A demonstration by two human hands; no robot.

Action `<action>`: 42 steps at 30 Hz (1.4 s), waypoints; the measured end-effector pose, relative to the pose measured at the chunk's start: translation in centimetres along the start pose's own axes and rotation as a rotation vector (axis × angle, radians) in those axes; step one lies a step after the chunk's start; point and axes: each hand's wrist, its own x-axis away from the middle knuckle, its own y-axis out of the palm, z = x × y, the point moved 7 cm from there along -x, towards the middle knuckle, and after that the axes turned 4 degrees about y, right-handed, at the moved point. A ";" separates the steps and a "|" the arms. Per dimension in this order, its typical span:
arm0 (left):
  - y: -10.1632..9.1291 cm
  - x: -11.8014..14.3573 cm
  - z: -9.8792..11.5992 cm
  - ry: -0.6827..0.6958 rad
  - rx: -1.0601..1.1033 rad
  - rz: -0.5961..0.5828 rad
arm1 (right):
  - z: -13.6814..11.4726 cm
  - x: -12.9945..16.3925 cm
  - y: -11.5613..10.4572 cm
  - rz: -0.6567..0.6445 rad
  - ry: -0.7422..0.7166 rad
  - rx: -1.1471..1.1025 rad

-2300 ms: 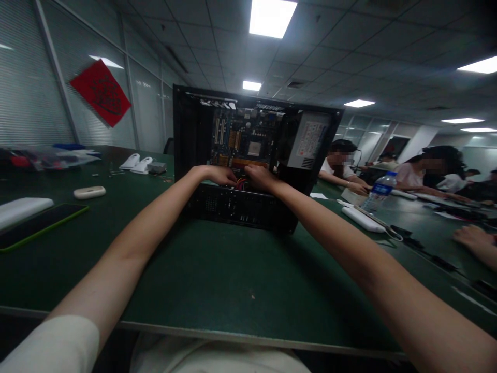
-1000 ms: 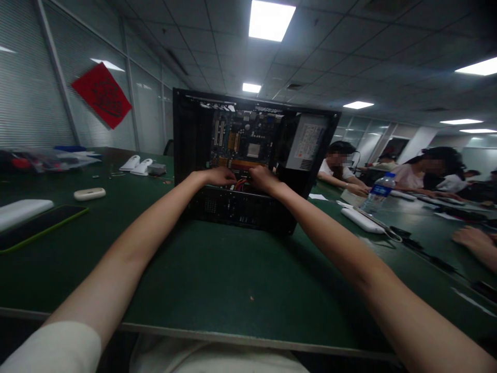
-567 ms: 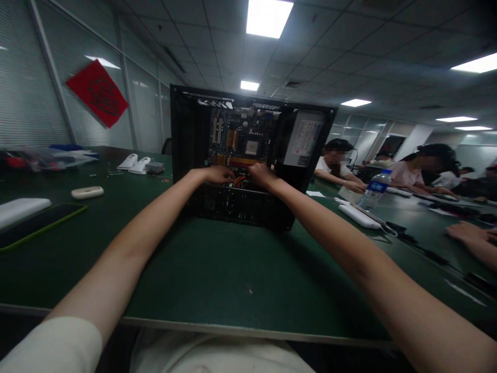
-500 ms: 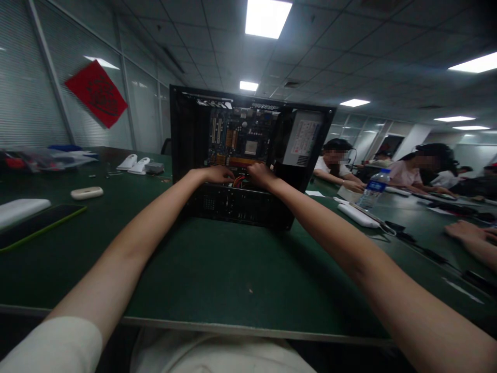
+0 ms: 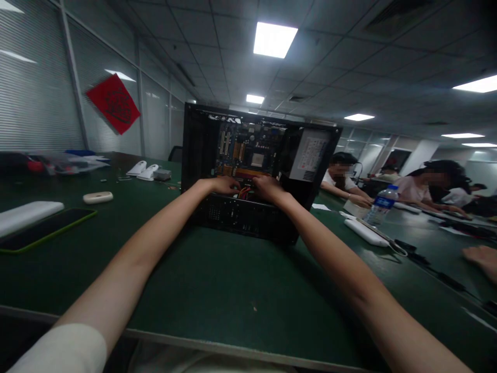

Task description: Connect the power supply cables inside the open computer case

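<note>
A black computer case (image 5: 221,218) stands on the green table with its open side facing me. Inside are a motherboard (image 5: 257,159) and, at the upper right, a grey power supply (image 5: 308,155). My left hand (image 5: 225,184) reaches into the lower part of the case, fingers bent together. Opposite it, my right hand (image 5: 267,187) is closed, with its fingertips partly hidden. Between both hands runs a bundle of red, orange and yellow wires (image 5: 244,192). What the fingers pinch is too small and dark to make out.
On the left lie a phone with a green edge (image 5: 46,230), a white box-like device (image 5: 29,216) and a small beige case (image 5: 98,198). To the right are a water bottle (image 5: 382,203), a white power bank (image 5: 365,231) and black cables (image 5: 438,272). Other people sit farther right.
My view has tilted up and turned slightly left, so everything sits lower and farther right. Both hands stay inside the case near the wires, with little visible movement.
</note>
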 end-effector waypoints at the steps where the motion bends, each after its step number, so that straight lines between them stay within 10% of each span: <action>1: -0.1 0.0 0.0 -0.002 -0.002 0.009 | -0.1 0.1 -0.1 0.003 -0.007 -0.011; 13: -0.3 -0.3 1.1 0.025 0.109 0.036 | -1.9 0.3 -0.7 0.107 -0.339 -0.388; 42: 0.5 -0.2 1.4 0.068 0.134 -0.026 | -3.1 -0.7 0.5 0.031 -0.424 -0.147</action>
